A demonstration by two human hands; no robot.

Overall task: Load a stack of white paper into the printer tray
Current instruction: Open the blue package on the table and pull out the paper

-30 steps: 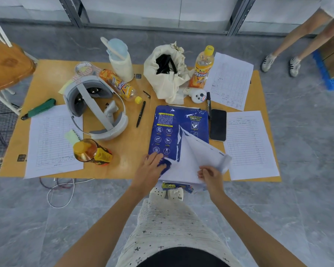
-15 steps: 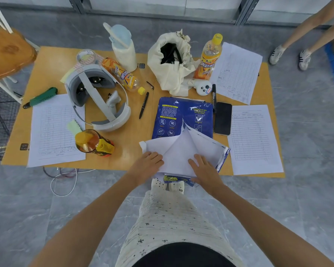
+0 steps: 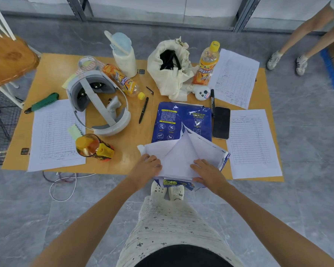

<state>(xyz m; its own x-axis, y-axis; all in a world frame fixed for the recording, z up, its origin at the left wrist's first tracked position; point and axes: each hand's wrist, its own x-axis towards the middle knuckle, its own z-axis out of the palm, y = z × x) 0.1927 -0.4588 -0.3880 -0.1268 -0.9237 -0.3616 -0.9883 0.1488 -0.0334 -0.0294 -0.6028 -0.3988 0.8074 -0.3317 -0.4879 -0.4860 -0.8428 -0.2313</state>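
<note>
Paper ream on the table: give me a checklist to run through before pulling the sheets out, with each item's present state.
1. Wrapper opened: ok. The blue ream wrapper is torn open at the near end, its flaps peeled back.
2. Both hands on the paper: ok. The left hand and right hand rest on the exposed white paper.
3. Firm grip on the stack: cannot tell. The fingers lie flat on top.
4. Ream supported: not ok. Its near end overhangs the table edge.
5. Neighbours clear: not ok. The phone lies right beside the wrapper.
6. Printer tray ready: cannot tell. No printer is in view.
</note>
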